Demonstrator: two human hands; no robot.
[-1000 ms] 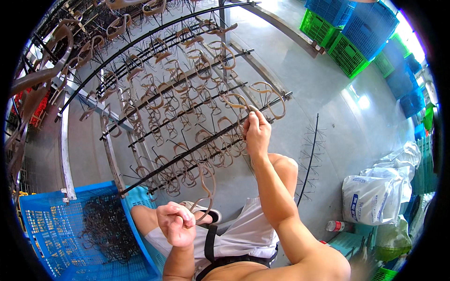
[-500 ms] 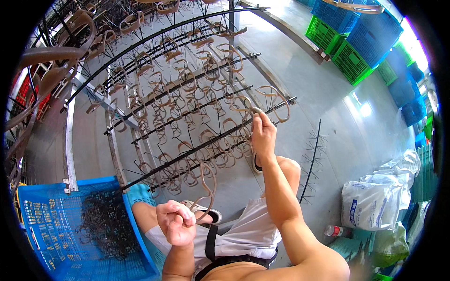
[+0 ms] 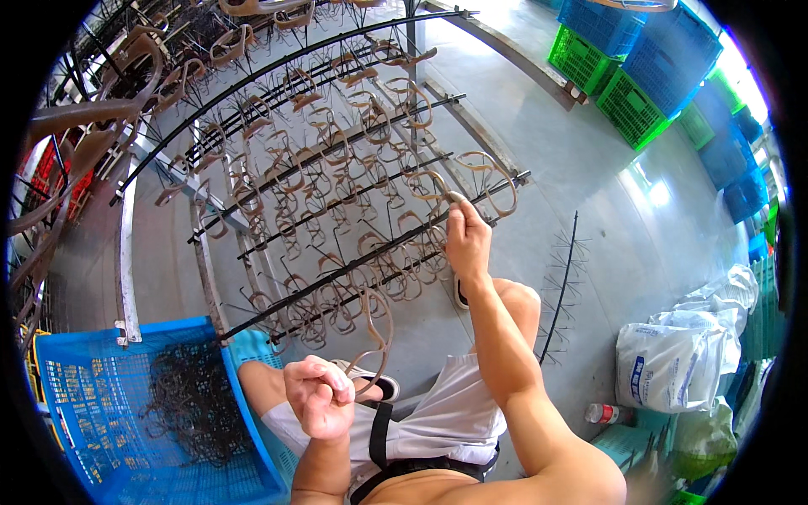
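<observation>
The scene is bright, and the strongest light stands just to the right of the crate stack (image 3: 673, 66), burned to white with a purple fringe. Below the stack, the floor (image 3: 659, 194) carries a spot of glare; far to its left it is dimmer. Down-left of the stack, the left hand (image 3: 320, 394) and the right hand (image 3: 468, 241) look quite sharp. The metal rail (image 3: 505, 49), left of the stack, appears curved by the lens, whose black rim surrounds everything.
</observation>
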